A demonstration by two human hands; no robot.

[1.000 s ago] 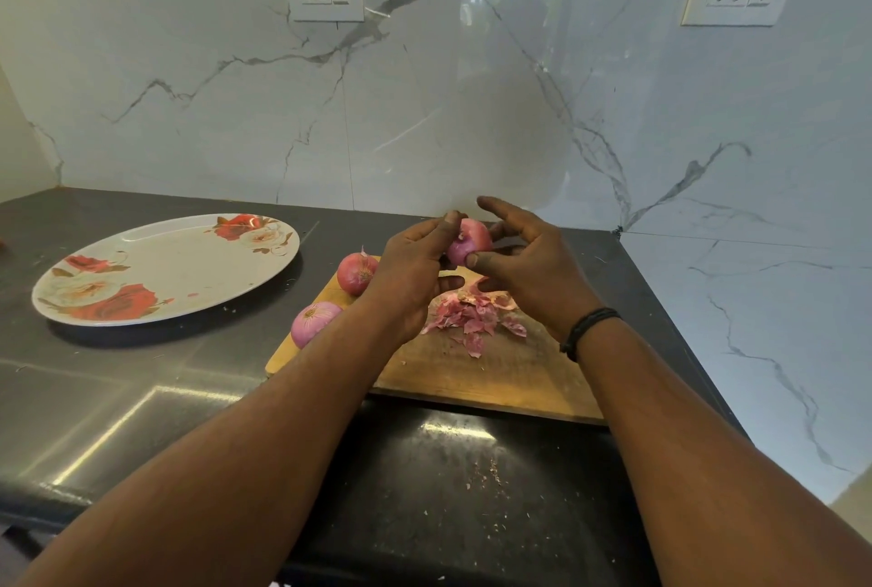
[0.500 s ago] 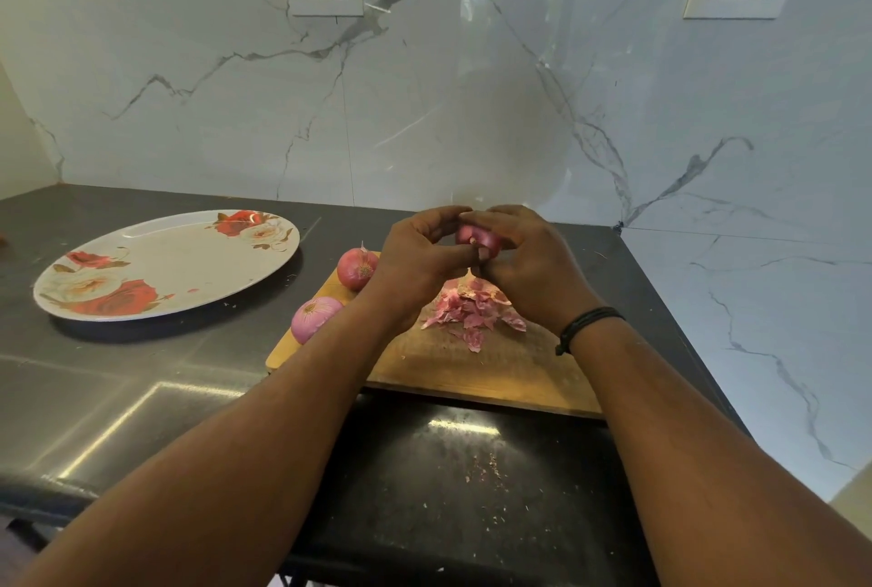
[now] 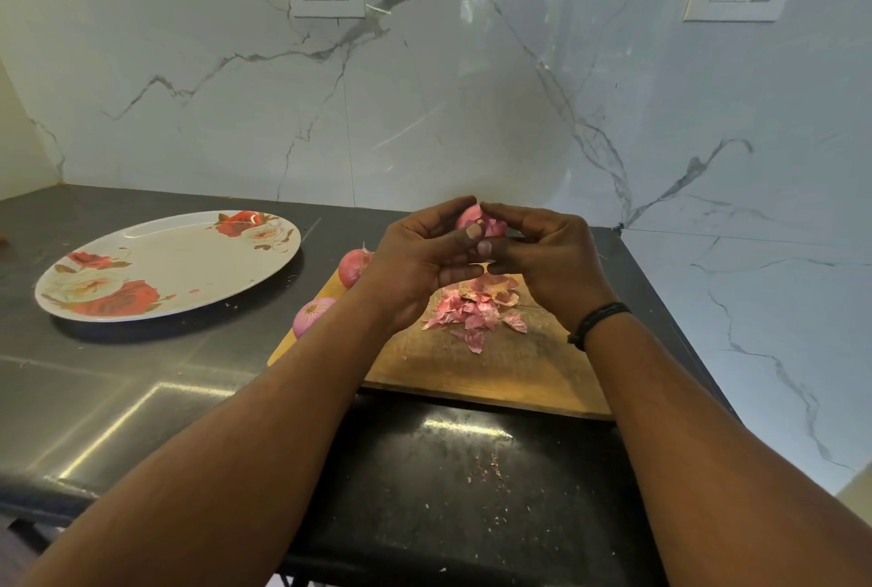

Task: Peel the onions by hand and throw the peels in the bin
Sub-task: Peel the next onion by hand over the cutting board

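I hold a small red onion (image 3: 472, 217) in the air above the far edge of a wooden chopping board (image 3: 509, 369). My left hand (image 3: 420, 256) curls around the onion's left side, fingers bent over the top, thumb underneath. My right hand (image 3: 542, 251) closes in from the right, fingertips (image 3: 483, 248) pressed against the onion and, I think, pinching a loose flap of skin.

On the board, just below my hands, lies a heap of pink papery peels (image 3: 476, 303). Two more onions rest at the board's left edge: one with dry skin on (image 3: 354, 265), farther back, and one pale and striped (image 3: 311, 313), nearer me. Left of the board, well apart, sits a floral plate (image 3: 165, 265). No bin is in view.

The onion is light, firm and round, and I judge its bared flesh slick, so it needs a steady cradle. The skin is thin, brittle and tears into scraps; it is best caught at a lifted edge near the root or tip and pulled along the curve. The peels are feather-light and should be gathered in a cupped hand.
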